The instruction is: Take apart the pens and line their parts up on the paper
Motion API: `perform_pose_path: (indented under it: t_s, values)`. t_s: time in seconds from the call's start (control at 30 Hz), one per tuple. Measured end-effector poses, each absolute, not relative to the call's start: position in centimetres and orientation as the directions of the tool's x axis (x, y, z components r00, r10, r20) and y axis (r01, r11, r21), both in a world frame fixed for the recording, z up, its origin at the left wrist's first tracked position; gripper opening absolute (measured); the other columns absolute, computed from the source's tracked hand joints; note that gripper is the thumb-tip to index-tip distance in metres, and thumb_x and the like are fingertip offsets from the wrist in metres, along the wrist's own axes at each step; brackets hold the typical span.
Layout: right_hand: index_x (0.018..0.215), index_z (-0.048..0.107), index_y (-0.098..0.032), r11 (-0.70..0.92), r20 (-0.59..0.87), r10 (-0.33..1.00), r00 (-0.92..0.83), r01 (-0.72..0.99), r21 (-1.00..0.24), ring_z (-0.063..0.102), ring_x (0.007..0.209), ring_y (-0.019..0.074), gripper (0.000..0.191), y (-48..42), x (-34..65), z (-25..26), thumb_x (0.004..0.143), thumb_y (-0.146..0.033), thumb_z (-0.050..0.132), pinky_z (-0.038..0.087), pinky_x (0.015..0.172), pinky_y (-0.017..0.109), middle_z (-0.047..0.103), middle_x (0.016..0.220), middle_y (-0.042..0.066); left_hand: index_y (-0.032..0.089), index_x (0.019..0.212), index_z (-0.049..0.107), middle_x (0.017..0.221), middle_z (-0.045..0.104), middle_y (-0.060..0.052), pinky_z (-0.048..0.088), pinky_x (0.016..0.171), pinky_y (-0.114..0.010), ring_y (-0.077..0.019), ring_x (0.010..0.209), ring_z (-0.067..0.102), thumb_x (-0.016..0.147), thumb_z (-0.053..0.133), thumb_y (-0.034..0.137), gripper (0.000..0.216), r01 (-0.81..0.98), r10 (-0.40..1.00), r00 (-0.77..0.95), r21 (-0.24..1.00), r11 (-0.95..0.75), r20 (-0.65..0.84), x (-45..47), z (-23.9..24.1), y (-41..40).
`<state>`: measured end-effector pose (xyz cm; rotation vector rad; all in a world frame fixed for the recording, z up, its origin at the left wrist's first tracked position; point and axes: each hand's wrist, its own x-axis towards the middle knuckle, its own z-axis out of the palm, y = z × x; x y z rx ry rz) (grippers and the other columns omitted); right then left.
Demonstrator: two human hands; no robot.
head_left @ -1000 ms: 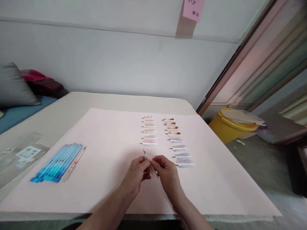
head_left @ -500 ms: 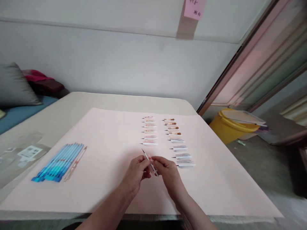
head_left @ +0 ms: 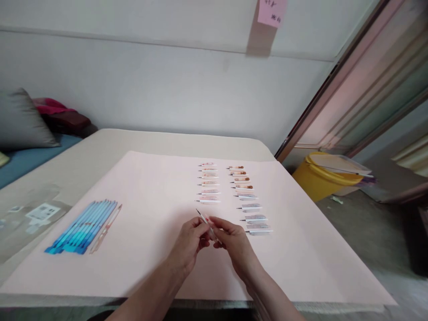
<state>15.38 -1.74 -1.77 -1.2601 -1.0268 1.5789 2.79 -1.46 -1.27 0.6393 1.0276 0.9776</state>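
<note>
Between both hands, over the near middle of the pink sheet, is a slim white pen refill with a dark pointed tip facing up and left. My left hand is closed on its middle with thumb and fingers. My right hand pinches at its lower end, where a small pinkish printed piece shows; the fingers partly hide it. Just beyond my hands lies a column of refills with printed pieces beside them. To the right is a second column of refills with brown and greyish printed pieces.
A banded bundle of blue pens lies at left, with slim brownish sticks alongside. The pink sheet covers much of the table. A clear plastic bag is at far left. A yellow bin stands right of the table.
The refill has tilted slightly and its tip has shifted a little left. My right fingers have closed further over its lower end. The laid-out rows are unchanged.
</note>
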Motion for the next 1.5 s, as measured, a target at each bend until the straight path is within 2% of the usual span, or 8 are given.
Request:
perform_pose_path:
  t_s: [0.13, 0.3, 0.53, 0.73, 1.03, 1.17, 1.33, 1.5]
  values:
    - [0.107, 0.065, -0.022, -0.341, -0.318, 0.933, -0.168, -0.128, -0.932, 0.054, 0.067, 0.0134, 0.034, -2.0, 15.3, -1.4, 0.075, -0.032, 0.062, 0.042, 0.058, 0.025, 0.063, 0.072, 0.002, 0.012, 0.072, 0.060, 0.062, 0.056, -0.003, 0.034, 0.053, -0.021, -0.0074, 0.054, 0.045, 0.069, 0.060, 0.023, 0.012, -0.371, 0.898, 0.141, 0.818, 0.439, -0.418, 2.9, -1.6, -1.4]
    - [0.109, 0.064, -0.021, -0.310, -0.287, 0.944, -0.163, -0.140, -0.940, 0.053, 0.067, 0.0134, 0.039, -1.8, 15.1, -2.0, 0.071, -0.028, 0.066, 0.043, 0.059, 0.025, 0.064, 0.077, 0.003, 0.013, 0.076, 0.061, 0.068, 0.057, -0.003, 0.037, 0.057, -0.023, -0.0085, 0.058, 0.048, 0.068, 0.062, 0.025, 0.014, -0.381, 0.903, 0.170, 0.818, 0.430, -0.395, 2.6, -1.9, -1.3]
    - [0.105, 0.067, -0.021, -0.258, -0.239, 0.949, -0.204, -0.074, -0.963, 0.053, 0.067, 0.0141, 0.033, -1.4, 15.9, -1.8, 0.074, -0.033, 0.062, 0.042, 0.057, 0.025, 0.065, 0.076, 0.004, 0.017, 0.077, 0.058, 0.069, 0.056, 0.000, 0.037, 0.055, -0.023, -0.0093, 0.060, 0.050, 0.062, 0.068, 0.025, 0.019, -0.223, 0.900, 0.179, 0.875, 0.430, -0.397, 1.2, -1.4, -0.6]
    - [0.102, 0.068, -0.019, -0.289, -0.276, 0.935, -0.222, -0.030, -0.957, 0.052, 0.058, 0.0119, 0.034, -1.2, 16.5, -1.6, 0.068, -0.020, 0.063, 0.041, 0.053, 0.025, 0.066, 0.078, 0.004, 0.017, 0.076, 0.062, 0.070, 0.058, -0.001, 0.040, 0.057, -0.025, -0.0097, 0.059, 0.051, 0.064, 0.067, 0.035, 0.022, -0.087, 0.901, 0.232, 0.915, 0.395, -0.367, -0.8, -1.0, 0.7]
    - [0.103, 0.067, -0.018, -0.230, -0.223, 0.932, -0.284, 0.009, -0.973, 0.052, 0.062, 0.0121, 0.034, -1.1, 16.6, -1.5, 0.071, -0.018, 0.056, 0.040, 0.052, 0.024, 0.066, 0.079, 0.004, 0.015, 0.078, 0.064, 0.066, 0.059, -0.003, 0.043, 0.061, -0.028, -0.0107, 0.057, 0.053, 0.070, 0.061, 0.032, 0.019, 0.034, 0.879, 0.334, 0.937, 0.349, -0.339, -1.3, -0.6, 1.2]
    - [0.101, 0.067, -0.017, -0.236, -0.227, 0.935, -0.274, 0.002, -0.972, 0.054, 0.063, 0.0134, 0.033, -1.1, 16.6, -1.7, 0.069, -0.019, 0.058, 0.041, 0.052, 0.025, 0.066, 0.081, 0.005, 0.015, 0.077, 0.064, 0.065, 0.060, -0.003, 0.043, 0.060, -0.028, -0.0113, 0.057, 0.053, 0.069, 0.062, 0.029, 0.016, 0.054, 0.888, 0.343, 0.951, 0.306, -0.305, -1.3, -0.6, 1.2]
    - [0.099, 0.066, -0.014, -0.295, -0.284, 0.939, -0.195, -0.033, -0.955, 0.057, 0.061, 0.0139, 0.034, -1.0, 16.5, -1.6, 0.065, -0.022, 0.064, 0.042, 0.052, 0.026, 0.065, 0.079, 0.004, 0.014, 0.076, 0.065, 0.063, 0.060, -0.003, 0.043, 0.057, -0.027, -0.0107, 0.054, 0.052, 0.067, 0.063, 0.027, 0.015, 0.024, 0.915, 0.277, 0.954, 0.299, -0.294, -1.1, -1.0, 1.2]
    - [0.108, 0.057, -0.014, -0.367, -0.354, 0.928, -0.120, -0.116, -0.923, 0.060, 0.066, 0.0156, 0.047, -0.9, 16.8, -1.0, 0.063, -0.023, 0.068, 0.046, 0.058, 0.027, 0.063, 0.079, 0.004, 0.013, 0.075, 0.065, 0.066, 0.061, -0.004, 0.043, 0.059, -0.026, -0.0102, 0.056, 0.052, 0.065, 0.067, 0.028, 0.018, -0.058, 0.927, 0.211, 0.943, 0.328, -0.309, -0.9, -1.0, 1.4]
